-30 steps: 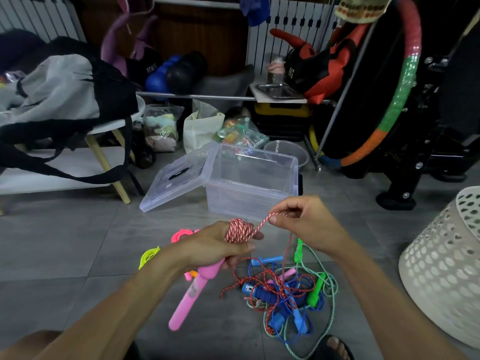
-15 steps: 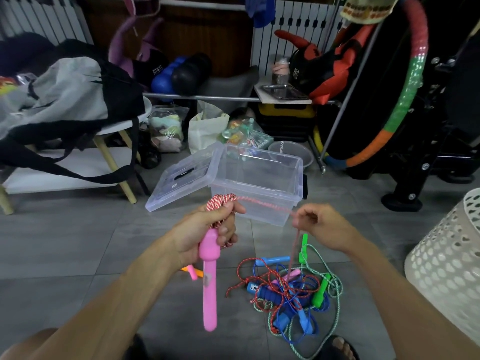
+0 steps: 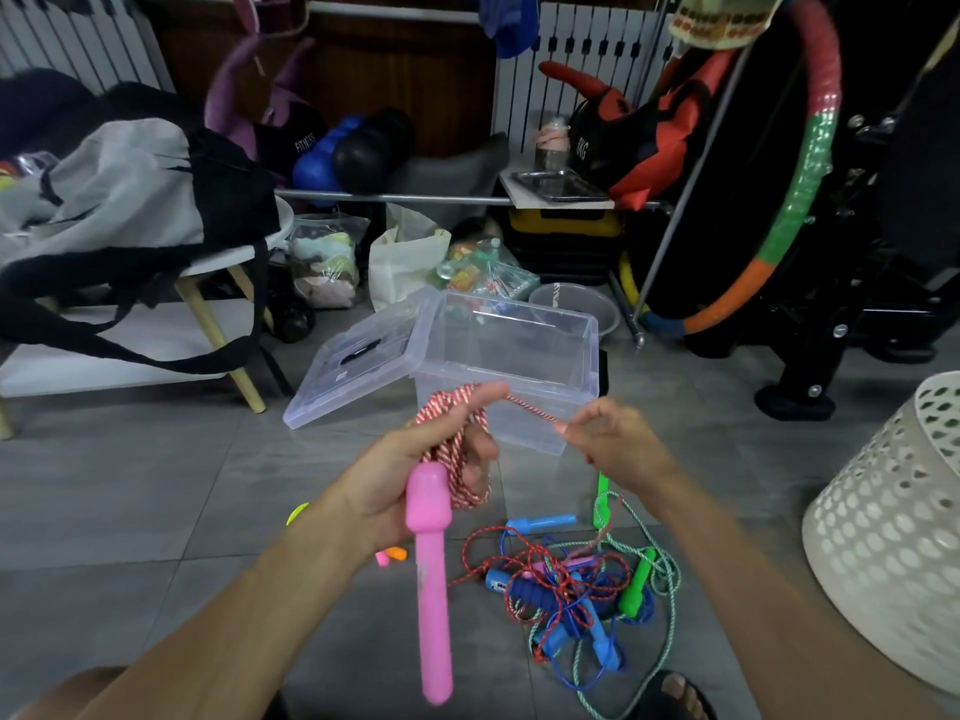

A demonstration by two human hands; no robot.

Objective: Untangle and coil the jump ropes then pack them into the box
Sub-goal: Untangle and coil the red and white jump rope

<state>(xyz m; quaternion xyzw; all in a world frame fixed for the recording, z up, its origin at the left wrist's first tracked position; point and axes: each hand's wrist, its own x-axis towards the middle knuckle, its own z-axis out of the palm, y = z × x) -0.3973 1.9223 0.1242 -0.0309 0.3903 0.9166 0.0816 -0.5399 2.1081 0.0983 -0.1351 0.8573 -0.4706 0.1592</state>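
The red-and-white rope [image 3: 457,449] sat looped around the left hand [image 3: 415,470], whose grip was curled on the coils and on the top of the pink handle [image 3: 431,579], which hung straight down. A taut strand ran right to the right hand [image 3: 608,444], its fingertips pinched together on it. The rope was a thin twisted cord, trailing down into the tangled pile [image 3: 571,589] of blue, green and red ropes on the floor. The clear box [image 3: 519,366] stood open just beyond the hands. Compared with half a second earlier, the hands were a little closer together and the strand between them shorter.
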